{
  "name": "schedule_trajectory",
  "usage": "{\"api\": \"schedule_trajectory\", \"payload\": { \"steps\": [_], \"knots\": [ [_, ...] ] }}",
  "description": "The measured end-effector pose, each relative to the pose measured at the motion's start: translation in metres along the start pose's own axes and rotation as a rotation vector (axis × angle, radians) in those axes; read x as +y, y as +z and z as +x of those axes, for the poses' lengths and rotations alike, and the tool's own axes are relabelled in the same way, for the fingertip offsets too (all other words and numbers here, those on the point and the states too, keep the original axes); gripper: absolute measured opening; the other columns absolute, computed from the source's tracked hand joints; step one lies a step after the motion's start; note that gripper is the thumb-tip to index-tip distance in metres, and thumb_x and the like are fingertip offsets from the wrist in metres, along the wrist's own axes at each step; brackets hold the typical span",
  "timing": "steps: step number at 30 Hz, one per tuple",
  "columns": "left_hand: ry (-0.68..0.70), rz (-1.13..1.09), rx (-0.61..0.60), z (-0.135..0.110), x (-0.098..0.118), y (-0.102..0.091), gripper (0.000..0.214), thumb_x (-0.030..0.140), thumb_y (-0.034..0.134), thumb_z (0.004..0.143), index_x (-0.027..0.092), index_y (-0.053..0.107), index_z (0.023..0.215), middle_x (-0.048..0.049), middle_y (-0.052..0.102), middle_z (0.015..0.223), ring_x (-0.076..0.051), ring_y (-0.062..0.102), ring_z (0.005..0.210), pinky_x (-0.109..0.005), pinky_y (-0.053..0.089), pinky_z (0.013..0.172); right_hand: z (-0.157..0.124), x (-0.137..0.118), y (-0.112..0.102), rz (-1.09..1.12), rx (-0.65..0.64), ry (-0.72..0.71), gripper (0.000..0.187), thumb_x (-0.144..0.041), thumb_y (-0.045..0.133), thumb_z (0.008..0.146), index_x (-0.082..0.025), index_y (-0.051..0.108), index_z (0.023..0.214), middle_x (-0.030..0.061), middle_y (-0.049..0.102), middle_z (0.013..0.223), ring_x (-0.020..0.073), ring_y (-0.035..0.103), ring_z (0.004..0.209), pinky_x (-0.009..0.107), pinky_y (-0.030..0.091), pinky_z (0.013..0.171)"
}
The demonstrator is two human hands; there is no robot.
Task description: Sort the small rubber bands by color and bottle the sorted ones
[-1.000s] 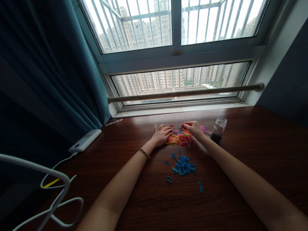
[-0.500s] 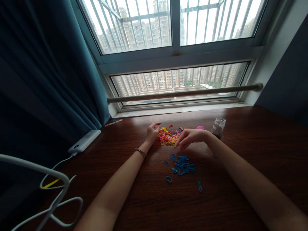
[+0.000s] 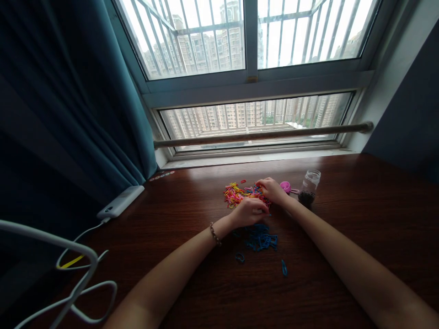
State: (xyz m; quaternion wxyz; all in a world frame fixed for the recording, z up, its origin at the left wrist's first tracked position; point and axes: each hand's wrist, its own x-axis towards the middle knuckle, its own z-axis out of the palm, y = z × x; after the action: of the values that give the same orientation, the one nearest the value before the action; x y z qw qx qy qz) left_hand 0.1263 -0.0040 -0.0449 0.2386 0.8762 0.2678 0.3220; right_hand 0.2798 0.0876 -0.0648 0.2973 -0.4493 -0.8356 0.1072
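Note:
A mixed heap of small rubber bands [image 3: 233, 194] in yellow, pink, red and some blue lies on the dark wooden table. My right hand [image 3: 271, 189] reaches into the right edge of that heap with its fingers closed; what they hold, if anything, is hidden. Lower down, my left hand [image 3: 248, 211] hovers between this heap and a pile of blue rubber bands [image 3: 262, 240]. Its fingertips are pinched together, and a speck of blue shows at them, seemingly a blue rubber band [image 3: 270, 214]. Two loose blue bands lie nearer to me.
A clear jar [image 3: 310, 183] with black bands inside stands to the right, beside a pink round lid or cup [image 3: 285, 186]. At left are a white power bank [image 3: 120, 201], a white cable [image 3: 92, 265] and a blue curtain [image 3: 133, 137]. A window lies behind the table.
My left hand has moved right and towards me, from the heap's left side to above the blue pile. My right hand has moved away from me, to the heap's right edge.

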Motion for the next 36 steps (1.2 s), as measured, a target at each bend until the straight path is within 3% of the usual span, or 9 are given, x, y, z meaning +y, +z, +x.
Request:
{"api": "schedule_trajectory", "payload": {
  "steps": [3, 5, 12, 16, 21, 29, 32, 34, 36],
  "knots": [
    [0.131, 0.0, -0.171, 0.001, 0.019, 0.004, 0.015, 0.027, 0.056, 0.076, 0.018, 0.066, 0.071, -0.0061, 0.066, 0.082, -0.014, 0.059, 0.076, -0.027, 0.046, 0.078, 0.0, 0.002, 0.002, -0.031, -0.024, -0.045, 0.031, -0.006, 0.044, 0.075, -0.018, 0.068, 0.09, 0.006, 0.068, 0.087, 0.0183, 0.053, 0.093, 0.027, 0.041, 0.08],
    [0.162, 0.035, -0.18, 0.003, 0.022, 0.001, 0.017, 0.029, 0.056, 0.077, 0.018, 0.066, 0.068, -0.0059, 0.066, 0.081, -0.015, 0.058, 0.077, -0.029, 0.044, 0.082, 0.0, 0.004, 0.001, -0.051, -0.046, -0.08, 0.031, -0.005, 0.044, 0.073, -0.018, 0.07, 0.085, 0.0048, 0.068, 0.087, 0.0184, 0.053, 0.091, 0.029, 0.04, 0.083],
    [-0.129, 0.371, 0.236, -0.004, -0.023, -0.034, 0.027, 0.034, 0.043, 0.084, 0.019, 0.065, 0.078, -0.0067, 0.065, 0.088, -0.018, 0.054, 0.09, -0.036, 0.038, 0.087, 0.002, 0.011, 0.005, -0.062, -0.07, -0.137, 0.031, -0.003, 0.046, 0.067, -0.019, 0.071, 0.077, 0.0041, 0.067, 0.096, 0.0176, 0.055, 0.093, 0.031, 0.037, 0.088],
    [-0.195, 0.537, 0.126, -0.012, -0.047, -0.043, 0.025, 0.033, 0.043, 0.085, 0.024, 0.064, 0.093, -0.004, 0.063, 0.103, -0.02, 0.044, 0.111, -0.041, 0.026, 0.097, 0.004, 0.016, 0.01, -0.041, -0.047, -0.093, 0.034, -0.002, 0.046, 0.064, -0.019, 0.072, 0.078, 0.0035, 0.068, 0.093, 0.0182, 0.056, 0.092, 0.03, 0.04, 0.087],
    [-0.221, 0.587, -0.043, -0.013, -0.051, -0.04, 0.029, 0.035, 0.036, 0.087, 0.031, 0.057, 0.107, 0.0011, 0.055, 0.119, -0.022, 0.031, 0.123, -0.046, 0.015, 0.1, 0.006, 0.011, 0.004, 0.085, 0.06, -0.013, 0.038, -0.003, 0.04, 0.064, -0.019, 0.071, 0.079, 0.0028, 0.069, 0.089, 0.017, 0.06, 0.087, 0.028, 0.044, 0.084],
    [-0.194, 0.615, -0.04, -0.013, -0.055, -0.039, 0.03, 0.032, 0.035, 0.087, 0.027, 0.058, 0.107, -0.0021, 0.056, 0.114, -0.021, 0.035, 0.118, -0.044, 0.015, 0.101, 0.004, 0.0, -0.01, 0.527, 0.125, 0.288, 0.025, -0.013, 0.046, 0.064, -0.017, 0.069, 0.073, 0.0029, 0.069, 0.071, 0.0156, 0.063, 0.069, 0.026, 0.049, 0.066],
    [-0.18, 0.606, 0.042, -0.014, -0.06, -0.039, 0.027, 0.029, 0.039, 0.086, 0.024, 0.059, 0.103, -0.0036, 0.057, 0.109, -0.02, 0.039, 0.113, -0.041, 0.021, 0.1, 0.001, -0.006, -0.015, 0.901, -0.06, 0.3, 0.018, -0.014, 0.049, 0.064, -0.014, 0.066, 0.07, 0.0037, 0.067, 0.068, 0.0136, 0.062, 0.065, 0.024, 0.05, 0.064],
    [-0.178, 0.583, 0.124, -0.014, -0.063, -0.039, 0.023, 0.026, 0.043, 0.084, 0.021, 0.06, 0.098, -0.0046, 0.057, 0.105, -0.019, 0.044, 0.107, -0.038, 0.028, 0.097, -0.003, -0.012, -0.025, 1.059, -0.351, 0.272, 0.014, -0.015, 0.054, 0.064, -0.012, 0.066, 0.07, 0.0043, 0.067, 0.067, 0.0119, 0.062, 0.061, 0.022, 0.049, 0.061],
    [-0.178, 0.55, 0.202, -0.014, -0.067, -0.039, 0.018, 0.023, 0.046, 0.082, 0.019, 0.06, 0.093, -0.0056, 0.058, 0.099, -0.019, 0.048, 0.1, -0.036, 0.034, 0.092, -0.008, -0.021, -0.037, 1.083, -0.751, 0.227, 0.018, -0.017, 0.059, 0.064, -0.009, 0.067, 0.077, 0.0066, 0.067, 0.071, 0.0125, 0.062, 0.062, 0.02, 0.049, 0.059]
  ]
}}
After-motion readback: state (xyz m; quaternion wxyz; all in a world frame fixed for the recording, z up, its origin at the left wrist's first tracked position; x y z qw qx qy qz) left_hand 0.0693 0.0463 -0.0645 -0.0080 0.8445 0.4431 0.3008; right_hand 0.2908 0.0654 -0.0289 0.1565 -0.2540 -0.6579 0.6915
